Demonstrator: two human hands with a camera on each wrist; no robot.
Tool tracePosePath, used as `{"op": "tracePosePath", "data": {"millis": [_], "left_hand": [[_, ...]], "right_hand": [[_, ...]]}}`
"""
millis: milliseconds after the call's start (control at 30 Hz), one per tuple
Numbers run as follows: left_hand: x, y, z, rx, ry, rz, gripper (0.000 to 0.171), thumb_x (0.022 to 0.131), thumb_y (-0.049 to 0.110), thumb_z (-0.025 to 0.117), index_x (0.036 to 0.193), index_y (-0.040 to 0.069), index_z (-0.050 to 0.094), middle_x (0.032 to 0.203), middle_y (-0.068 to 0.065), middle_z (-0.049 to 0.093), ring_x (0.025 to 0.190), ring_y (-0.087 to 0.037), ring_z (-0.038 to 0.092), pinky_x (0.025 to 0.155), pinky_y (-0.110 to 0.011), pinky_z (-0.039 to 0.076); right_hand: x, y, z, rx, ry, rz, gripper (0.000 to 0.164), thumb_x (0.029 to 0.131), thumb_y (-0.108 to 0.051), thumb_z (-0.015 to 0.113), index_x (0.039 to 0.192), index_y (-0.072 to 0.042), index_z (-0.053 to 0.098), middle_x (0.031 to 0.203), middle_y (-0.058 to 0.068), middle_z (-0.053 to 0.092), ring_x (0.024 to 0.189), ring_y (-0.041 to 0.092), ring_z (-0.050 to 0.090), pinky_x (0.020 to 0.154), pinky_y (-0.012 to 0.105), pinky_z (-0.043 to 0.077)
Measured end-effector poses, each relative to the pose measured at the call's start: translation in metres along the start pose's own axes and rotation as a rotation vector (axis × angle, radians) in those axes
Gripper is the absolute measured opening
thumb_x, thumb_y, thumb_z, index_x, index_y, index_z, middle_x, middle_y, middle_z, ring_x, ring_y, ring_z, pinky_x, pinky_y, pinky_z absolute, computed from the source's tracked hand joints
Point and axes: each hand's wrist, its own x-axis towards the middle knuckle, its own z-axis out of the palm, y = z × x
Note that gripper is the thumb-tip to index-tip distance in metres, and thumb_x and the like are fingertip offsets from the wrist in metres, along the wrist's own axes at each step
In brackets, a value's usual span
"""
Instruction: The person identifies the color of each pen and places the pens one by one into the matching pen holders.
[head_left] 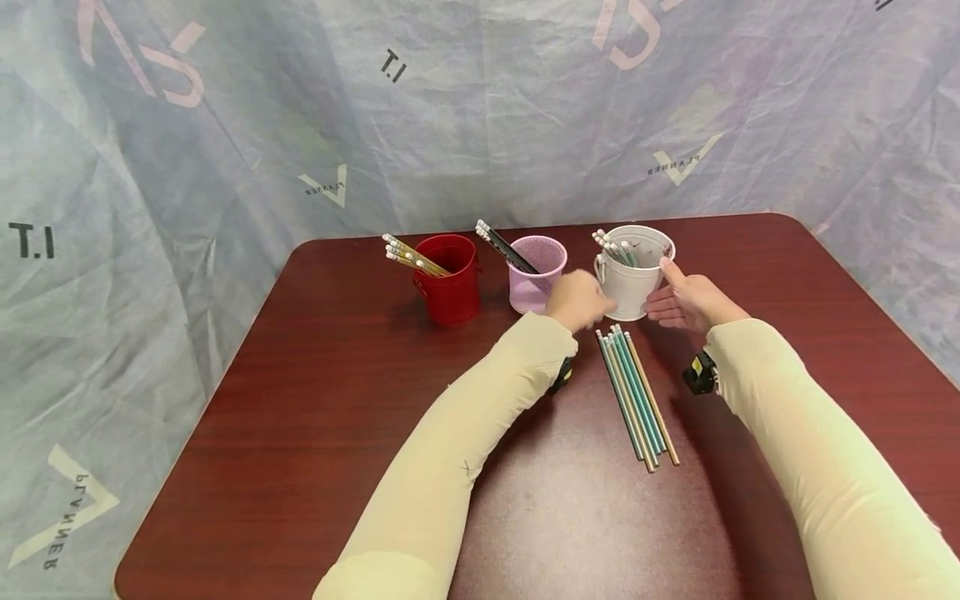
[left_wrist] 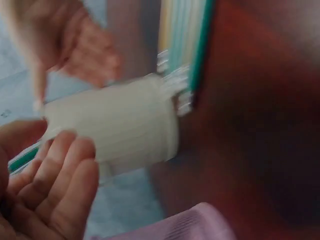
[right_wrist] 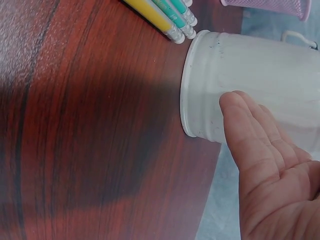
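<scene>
A white metal bucket [head_left: 632, 287] stands upright at the back right of the table, with several green pencils [head_left: 624, 252] leaning in it, eraser ends up. My right hand [head_left: 693, 302] is at the bucket's right side; its fingers lie straight along the wall and the thumb is up by the rim. On the other side is my left hand [head_left: 579, 300], between the bucket and a pink mesh cup. In the left wrist view, its loosely bent fingers [left_wrist: 65, 185] hold nothing. Several green and gold pencils [head_left: 637, 400] lie side by side before the bucket, erasers towards it.
The pink mesh cup [head_left: 537, 254] holds several black pencils [head_left: 510, 248]. Left of it stands a red bucket [head_left: 453, 296] with several gold pencils [head_left: 420, 260]. A grey printed cloth [head_left: 450, 117] hangs behind the dark red wooden table [head_left: 322, 400].
</scene>
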Motion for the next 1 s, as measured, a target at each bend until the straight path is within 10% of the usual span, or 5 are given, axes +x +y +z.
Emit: {"op": "tracePosePath", "data": {"millis": [167,367,733,1000], "left_hand": [[-0.012,-0.008,0.031,0.039,-0.217,-0.098,0.026,0.083,0.028,0.072,0.062,0.014,0.067,0.048,0.004,0.06,0.038,-0.008,0.055,0.043,-0.021,0.045],[-0.021,-0.01,0.047,0.092,-0.268,-0.12,0.024,0.078,0.023,0.074,0.058,0.016,0.063,0.045,0.004,0.056,0.039,-0.008,0.052,0.045,-0.024,0.044],[-0.03,-0.022,0.041,0.272,-0.348,0.006,0.032,0.08,0.033,0.072,0.058,0.017,0.055,0.066,0.004,0.058,0.067,-0.013,0.056,0.063,-0.025,0.047],[-0.039,-0.039,0.028,0.076,-0.446,-0.066,0.032,0.083,0.023,0.071,0.056,0.013,0.056,0.049,0.001,0.059,0.045,-0.009,0.058,0.048,-0.018,0.046]], "right_hand": [[0.0,0.0,0.003,0.002,-0.001,-0.006,0.087,0.099,-0.054,0.015,0.132,0.024,0.031,0.098,0.012,0.067,0.079,0.01,0.066,0.083,0.033,0.053],[0.002,-0.002,0.006,0.002,-0.007,-0.008,0.088,0.099,-0.055,0.015,0.132,0.025,0.031,0.096,0.01,0.067,0.079,0.01,0.066,0.082,0.033,0.053],[0.003,-0.004,0.007,0.0,-0.016,-0.008,0.087,0.099,-0.054,0.015,0.134,0.024,0.029,0.104,0.015,0.065,0.081,0.011,0.065,0.084,0.034,0.053],[0.001,-0.001,0.0,0.021,-0.024,-0.001,0.088,0.099,-0.055,0.014,0.134,0.024,0.026,0.091,0.004,0.066,0.078,0.009,0.065,0.081,0.031,0.053]]}}
